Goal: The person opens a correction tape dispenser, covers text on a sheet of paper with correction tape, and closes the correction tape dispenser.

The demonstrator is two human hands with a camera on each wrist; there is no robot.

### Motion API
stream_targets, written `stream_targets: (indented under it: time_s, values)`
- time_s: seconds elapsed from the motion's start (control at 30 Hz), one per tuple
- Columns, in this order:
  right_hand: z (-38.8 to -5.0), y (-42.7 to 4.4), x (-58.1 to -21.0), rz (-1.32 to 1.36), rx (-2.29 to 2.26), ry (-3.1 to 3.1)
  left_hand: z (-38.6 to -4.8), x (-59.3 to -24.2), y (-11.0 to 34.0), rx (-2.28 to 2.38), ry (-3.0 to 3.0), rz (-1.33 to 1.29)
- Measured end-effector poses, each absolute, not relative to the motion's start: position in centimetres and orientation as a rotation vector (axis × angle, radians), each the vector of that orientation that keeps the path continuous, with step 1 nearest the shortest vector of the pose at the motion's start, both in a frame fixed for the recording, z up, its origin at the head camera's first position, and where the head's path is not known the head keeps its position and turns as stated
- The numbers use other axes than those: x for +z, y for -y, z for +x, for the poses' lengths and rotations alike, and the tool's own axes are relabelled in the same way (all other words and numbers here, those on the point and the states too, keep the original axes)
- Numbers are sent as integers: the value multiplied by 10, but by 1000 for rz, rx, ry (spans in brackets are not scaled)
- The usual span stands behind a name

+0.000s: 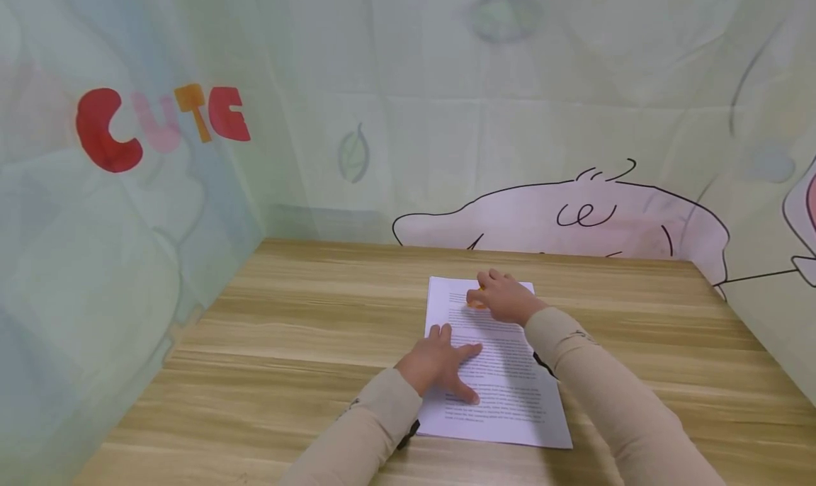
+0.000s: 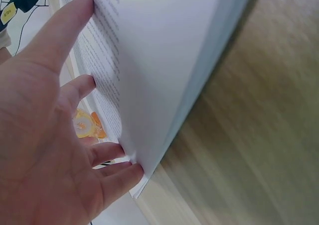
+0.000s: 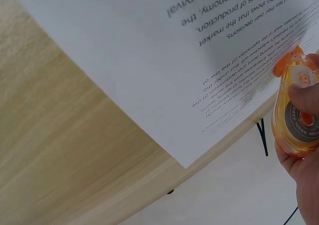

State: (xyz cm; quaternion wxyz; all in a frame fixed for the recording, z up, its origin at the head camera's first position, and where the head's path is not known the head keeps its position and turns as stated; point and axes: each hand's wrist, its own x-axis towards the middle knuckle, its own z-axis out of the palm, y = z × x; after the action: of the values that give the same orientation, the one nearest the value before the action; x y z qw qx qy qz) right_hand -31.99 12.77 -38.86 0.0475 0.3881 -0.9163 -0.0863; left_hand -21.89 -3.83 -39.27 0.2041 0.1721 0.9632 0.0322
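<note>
A stack of printed paper [image 1: 510, 429] lies on the wooden table, its sheets' edges visible in the left wrist view. My left hand [image 1: 443, 362] rests on the left part of the top sheet, fingers spread and fingertips touching it. Near the top of the page, my right hand [image 1: 506, 298] grips an orange, see-through correction tape dispenser [image 3: 280, 118]. Its orange tip [image 3: 285, 63] points at the printed lines in the right wrist view; whether it touches the paper I cannot tell. The thumb lies on the dispenser's side, and part of that hand is out of frame.
The wood-grain table [image 1: 306, 316] extends around the paper on all sides. A printed fabric curtain [image 1: 319, 117] with cartoon drawings hangs behind the table and along its left and right sides.
</note>
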Motion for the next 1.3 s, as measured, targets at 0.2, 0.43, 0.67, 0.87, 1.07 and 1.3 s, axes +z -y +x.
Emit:
stream_targets:
  time_s: [0.2, 0.43, 0.67, 0.87, 1.07, 1.3]
  values:
    - [-320, -132, -389, 1177, -270, 2785, -219, -393, 37, 64, -2690, 487]
    - [-318, -137, -389, 1171, -273, 2784, -219, -393, 37, 69, -2700, 488]
    - [-319, -143, -392, 1162, -282, 2797, -218, -393, 38, 99, -2686, 461]
    - [-320, -148, -394, 1159, -286, 2789, -218, -394, 38, 103, -2693, 464]
    - [-318, -150, -392, 1165, -288, 2785, -219, -395, 38, 111, -2689, 459]
    - [-318, -152, -391, 1153, -290, 2810, -220, -394, 38, 135, -2683, 436]
